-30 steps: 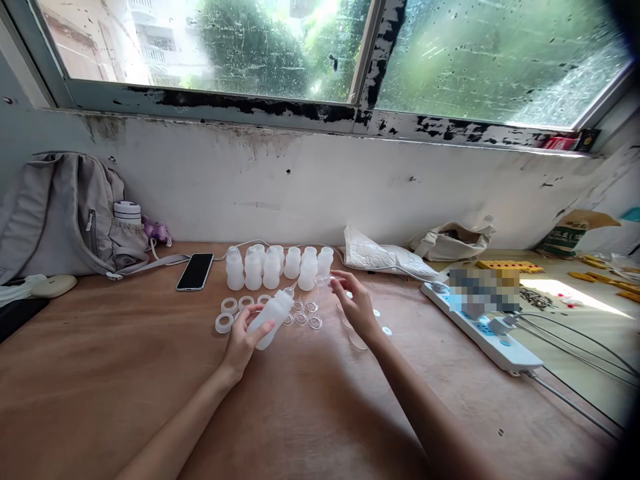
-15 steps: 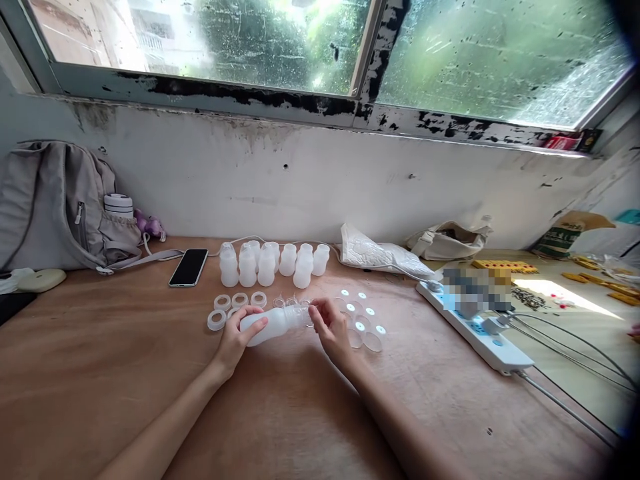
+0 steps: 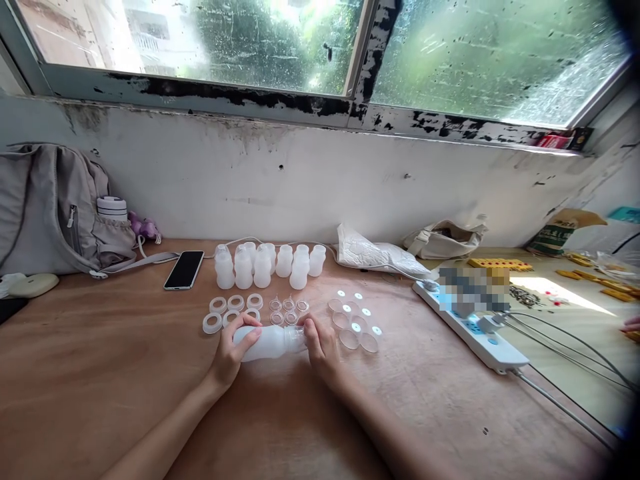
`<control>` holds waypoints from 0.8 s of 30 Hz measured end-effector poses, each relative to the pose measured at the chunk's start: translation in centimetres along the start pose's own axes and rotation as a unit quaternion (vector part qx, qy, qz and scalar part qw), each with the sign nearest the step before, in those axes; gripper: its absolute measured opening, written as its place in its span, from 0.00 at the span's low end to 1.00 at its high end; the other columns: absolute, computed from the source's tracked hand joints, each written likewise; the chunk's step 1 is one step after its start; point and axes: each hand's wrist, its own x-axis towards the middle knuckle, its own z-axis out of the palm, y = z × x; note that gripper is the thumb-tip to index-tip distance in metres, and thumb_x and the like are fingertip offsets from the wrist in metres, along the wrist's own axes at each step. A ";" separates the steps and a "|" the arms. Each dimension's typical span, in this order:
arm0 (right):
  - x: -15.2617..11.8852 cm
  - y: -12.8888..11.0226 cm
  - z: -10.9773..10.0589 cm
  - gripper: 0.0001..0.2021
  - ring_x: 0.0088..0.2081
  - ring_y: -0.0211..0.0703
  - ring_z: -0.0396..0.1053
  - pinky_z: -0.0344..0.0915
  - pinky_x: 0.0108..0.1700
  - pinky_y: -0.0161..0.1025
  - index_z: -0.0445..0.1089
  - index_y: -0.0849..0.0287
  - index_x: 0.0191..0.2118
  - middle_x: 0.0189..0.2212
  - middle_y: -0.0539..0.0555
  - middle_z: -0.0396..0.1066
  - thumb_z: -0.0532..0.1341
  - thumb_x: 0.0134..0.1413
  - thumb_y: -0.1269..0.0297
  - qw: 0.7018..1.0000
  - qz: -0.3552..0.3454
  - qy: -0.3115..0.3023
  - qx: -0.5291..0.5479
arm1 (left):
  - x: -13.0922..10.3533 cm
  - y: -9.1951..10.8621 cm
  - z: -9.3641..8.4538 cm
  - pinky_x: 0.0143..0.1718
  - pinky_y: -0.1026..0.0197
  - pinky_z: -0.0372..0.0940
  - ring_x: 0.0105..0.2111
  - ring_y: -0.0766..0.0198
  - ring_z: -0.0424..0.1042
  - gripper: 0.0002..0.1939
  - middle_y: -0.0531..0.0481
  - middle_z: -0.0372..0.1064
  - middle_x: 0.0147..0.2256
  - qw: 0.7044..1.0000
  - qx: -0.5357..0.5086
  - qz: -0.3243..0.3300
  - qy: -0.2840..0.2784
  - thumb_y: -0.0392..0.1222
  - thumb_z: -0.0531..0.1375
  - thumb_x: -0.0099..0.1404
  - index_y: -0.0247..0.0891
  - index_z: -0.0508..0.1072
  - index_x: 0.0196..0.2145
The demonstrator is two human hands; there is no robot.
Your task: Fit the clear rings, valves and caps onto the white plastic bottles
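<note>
A frosted white baby bottle [image 3: 267, 343] lies sideways between my hands, its clear threaded neck toward the right. My left hand [image 3: 231, 350] is wrapped round the base and body. Around the mouth end, my right hand [image 3: 320, 347] is closed with thumb and fingers pinched together; whether a small clear part is in them is hidden. Just behind are white screw rings [image 3: 212, 323] in two rows. Clear ring-shaped nipples [image 3: 277, 319] lie beside them. Clear round caps [image 3: 369, 343] and small white discs [image 3: 356, 327] sit right of my right hand.
Several white bottles [image 3: 263, 267] stand at the back. A phone [image 3: 184, 270] and grey backpack [image 3: 55, 207] are left. At right are a power strip [image 3: 473, 327] with cables, a white padded bag [image 3: 375, 253] and a cream pouch [image 3: 445, 240]. Another person's hand [image 3: 633, 327] shows far right.
The bottle has come lower and nearer, turning from a slight tilt to almost level. My right hand has closed in on its mouth end. The view has shifted slightly.
</note>
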 end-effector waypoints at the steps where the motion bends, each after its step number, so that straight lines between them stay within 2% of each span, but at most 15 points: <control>1: -0.1 -0.1 0.2 0.16 0.19 0.37 0.56 0.52 0.23 0.35 0.58 0.57 0.26 0.17 0.49 0.57 0.41 0.59 0.63 1.000 -0.001 0.014 -0.004 | -0.2 0.1 0.1 0.26 0.68 0.53 0.26 0.68 0.59 0.09 0.55 0.59 0.25 1.000 0.004 0.007 0.013 0.46 0.55 0.56 0.37 0.64 0.27; 7: -1.2 -0.6 0.8 0.16 0.19 0.37 0.57 0.54 0.22 0.35 0.58 0.57 0.25 0.17 0.49 0.57 0.40 0.59 0.65 0.998 -0.032 0.056 0.010 | -1.2 0.3 0.8 0.25 0.67 0.53 0.25 0.67 0.59 0.10 0.54 0.60 0.24 0.998 0.006 0.018 0.063 0.45 0.52 0.58 0.37 0.64 0.25; 17: -2.1 -0.4 1.1 0.14 0.17 0.34 0.54 0.50 0.20 0.33 0.57 0.58 0.22 0.15 0.48 0.55 0.43 0.55 0.67 0.987 -0.125 0.099 0.018 | -2.4 1.3 1.2 0.24 0.66 0.52 0.23 0.67 0.58 0.12 0.54 0.58 0.21 0.997 0.026 0.006 0.070 0.46 0.50 0.58 0.36 0.62 0.22; 20: -2.2 -0.5 1.3 0.14 0.17 0.34 0.55 0.50 0.21 0.34 0.57 0.58 0.22 0.16 0.48 0.57 0.42 0.55 0.66 0.987 -0.117 0.112 0.023 | -2.3 1.4 1.3 0.23 0.66 0.52 0.23 0.68 0.58 0.13 0.55 0.58 0.21 0.997 0.020 0.003 0.076 0.46 0.50 0.59 0.36 0.62 0.22; 24: -2.3 -0.4 1.7 0.15 0.17 0.35 0.55 0.51 0.21 0.34 0.56 0.58 0.21 0.15 0.48 0.56 0.42 0.56 0.64 0.991 -0.067 0.113 0.032 | -2.5 1.0 1.8 0.23 0.66 0.52 0.22 0.68 0.58 0.12 0.55 0.58 0.21 0.995 0.011 -0.006 0.100 0.46 0.50 0.59 0.37 0.62 0.22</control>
